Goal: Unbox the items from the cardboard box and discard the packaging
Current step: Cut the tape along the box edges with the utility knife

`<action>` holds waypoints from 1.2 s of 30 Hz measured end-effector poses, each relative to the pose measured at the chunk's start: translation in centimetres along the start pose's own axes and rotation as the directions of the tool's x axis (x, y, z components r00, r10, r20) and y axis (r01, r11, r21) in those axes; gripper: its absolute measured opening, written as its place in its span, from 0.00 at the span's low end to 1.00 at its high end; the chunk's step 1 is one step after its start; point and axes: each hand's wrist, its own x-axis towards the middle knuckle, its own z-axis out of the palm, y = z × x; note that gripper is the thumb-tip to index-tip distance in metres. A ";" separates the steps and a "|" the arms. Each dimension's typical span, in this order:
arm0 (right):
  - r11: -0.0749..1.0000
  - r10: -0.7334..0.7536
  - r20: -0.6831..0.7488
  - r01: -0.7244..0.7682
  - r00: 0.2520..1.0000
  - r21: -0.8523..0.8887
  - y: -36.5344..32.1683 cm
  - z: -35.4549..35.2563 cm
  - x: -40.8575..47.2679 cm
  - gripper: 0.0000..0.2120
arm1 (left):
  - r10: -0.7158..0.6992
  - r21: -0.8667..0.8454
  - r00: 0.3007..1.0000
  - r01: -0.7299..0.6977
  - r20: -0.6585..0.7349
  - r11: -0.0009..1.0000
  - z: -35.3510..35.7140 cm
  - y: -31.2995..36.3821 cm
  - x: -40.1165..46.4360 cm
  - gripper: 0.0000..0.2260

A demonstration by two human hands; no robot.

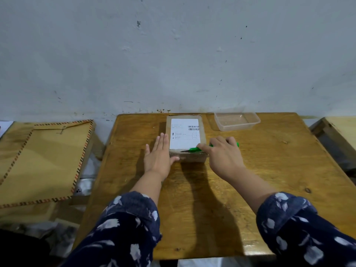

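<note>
Cardboard box [186,139], still closed and white-labelled on top, sits at the far middle of my desk [212,199]. My left hand [159,156] lies flat against its left side, fingers [163,140] straight and together, thumb on the near face. My right hand [224,157] grips a green knife [194,149], fingers curled round the handle, blade along the box's near top edge. Beyond those fingers stands a clear plastic tub [237,121].
</note>
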 end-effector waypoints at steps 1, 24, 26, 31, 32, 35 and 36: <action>1.000 0.018 0.006 -0.018 1.000 0.005 0.4 0.0 -0.3 0.25 | -0.002 0.014 1.000 0.002 0.004 1.000 0.0 0.0 0.0 0.40; 0.983 0.184 -0.047 -0.185 0.982 -0.018 5.0 1.1 -3.6 0.26 | -0.009 0.119 0.995 -0.003 0.101 0.993 -1.7 0.6 -0.1 0.38; 0.977 0.213 -0.040 -0.212 0.976 0.027 5.1 1.2 -3.8 0.25 | -0.004 0.081 0.995 -0.004 0.101 0.997 -1.7 0.7 -0.1 0.38; 0.864 0.359 0.112 -0.375 0.927 0.335 4.5 0.6 -2.8 0.21 | 0.000 0.014 0.991 -0.002 0.134 1.000 -1.4 1.0 -0.3 0.46; 0.811 0.377 0.175 -0.416 0.909 0.413 4.4 0.7 -2.4 0.21 | -0.018 -0.016 0.992 0.020 0.129 1.000 -1.3 1.2 -0.1 0.46; 0.594 0.403 0.297 -0.495 0.866 0.634 3.6 1.5 -1.4 0.22 | -0.094 -0.148 0.991 0.107 0.095 0.983 -1.5 2.1 0.1 0.44; 0.525 0.411 0.318 -0.507 0.854 0.683 3.2 1.7 -1.1 0.22 | -0.121 -0.211 0.989 0.137 0.088 0.968 -1.5 2.3 0.2 0.44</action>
